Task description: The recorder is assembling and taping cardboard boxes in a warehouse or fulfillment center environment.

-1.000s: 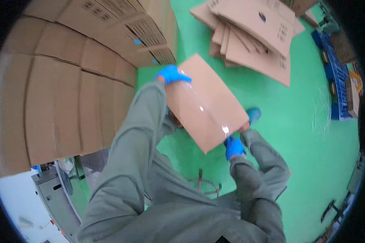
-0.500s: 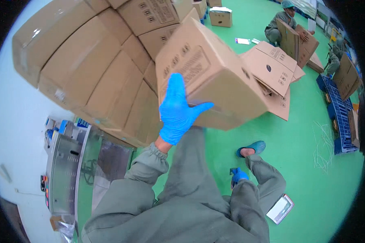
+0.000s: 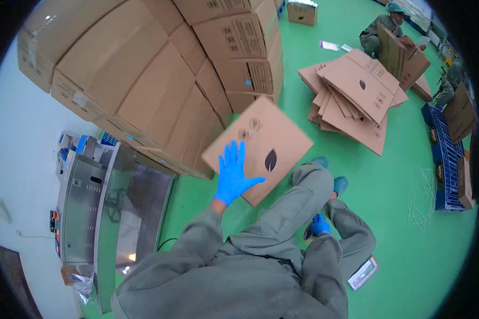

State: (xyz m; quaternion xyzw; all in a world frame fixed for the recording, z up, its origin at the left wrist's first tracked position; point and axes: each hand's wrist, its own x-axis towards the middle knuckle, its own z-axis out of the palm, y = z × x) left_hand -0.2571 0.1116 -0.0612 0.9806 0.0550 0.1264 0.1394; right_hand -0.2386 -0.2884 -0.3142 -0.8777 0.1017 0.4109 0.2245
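Note:
A closed cardboard carton (image 3: 290, 139) with a dark leaf print is in front of me, beside the tall carton stack. My left hand (image 3: 233, 178), in a blue glove, is over its near left side with fingers spread. Whether the palm touches the cardboard I cannot tell. Low beside my right leg, my right hand (image 3: 320, 226), also gloved in blue, is closed around a tape dispenser (image 3: 307, 232). Only a tan, rounded part of the dispenser shows; the rest is behind the hand and sleeve.
Stacked cartons (image 3: 143, 80) rise on the left, above a metal machine (image 3: 82, 212). Flattened cartons (image 3: 351, 95) lie in a heap ahead right. Beyond it a co-worker (image 3: 380, 29) handles cardboard. A blue pallet (image 3: 447, 165), loose straps (image 3: 423, 196) and a clipboard-like board (image 3: 363, 273) are on the right.
The carton has come down and turned, its leaf-printed face now toward me. My left hand's fingers have spread. My view has shifted, showing more of the stack and the flattened heap.

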